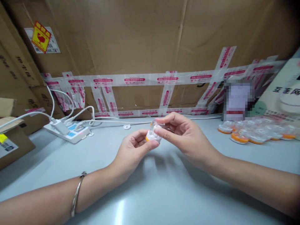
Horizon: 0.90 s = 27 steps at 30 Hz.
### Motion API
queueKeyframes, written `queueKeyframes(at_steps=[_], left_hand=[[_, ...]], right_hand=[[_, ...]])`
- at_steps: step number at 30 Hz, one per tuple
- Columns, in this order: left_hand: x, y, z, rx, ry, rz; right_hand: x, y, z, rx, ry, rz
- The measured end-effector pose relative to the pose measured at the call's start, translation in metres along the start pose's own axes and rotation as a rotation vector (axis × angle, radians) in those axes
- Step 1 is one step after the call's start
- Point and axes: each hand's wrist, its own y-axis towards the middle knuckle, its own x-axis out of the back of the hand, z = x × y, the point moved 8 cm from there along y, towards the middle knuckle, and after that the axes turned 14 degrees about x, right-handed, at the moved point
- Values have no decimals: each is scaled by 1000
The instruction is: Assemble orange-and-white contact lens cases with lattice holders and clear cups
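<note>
Above the middle of the table, both hands hold one small clear-topped piece [152,136] with a white and orange base. The thumb and fingers of my left hand [131,149] are closed around its base from the left. From the right, my right hand [187,132] pinches the clear upper part between thumb and fingertips. The piece is tilted, and fingers cover part of it, so its exact kind does not show. A bracelet circles my left wrist.
Several similar clear pieces [255,132] with white and orange bases lie at the right. A power strip [72,132] with plugged-in white cables sits at the left, near an open carton [16,143]. A white ring [127,127] lies behind my hands, before a large taped cardboard box [140,40].
</note>
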Motion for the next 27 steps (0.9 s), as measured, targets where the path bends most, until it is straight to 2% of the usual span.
queueKeyframes(at_steps=[6, 12, 16, 23, 27], left_hand=[[-7, -3, 4, 48, 51, 91], [-14, -6, 7, 85, -66, 235], [-21, -12, -1, 88, -140, 326], [-37, -27, -14, 121, -196, 539], [-39, -28, -14, 142, -214, 562]], right_hand=[[-2, -5, -5, -25, 47, -2], [-3, -9, -4, 30, 63, -8], [-3, -12, 4, 58, 119, -25], [-19, -18, 21, 20, 416, 121], [-23, -18, 18, -24, 464, 165]])
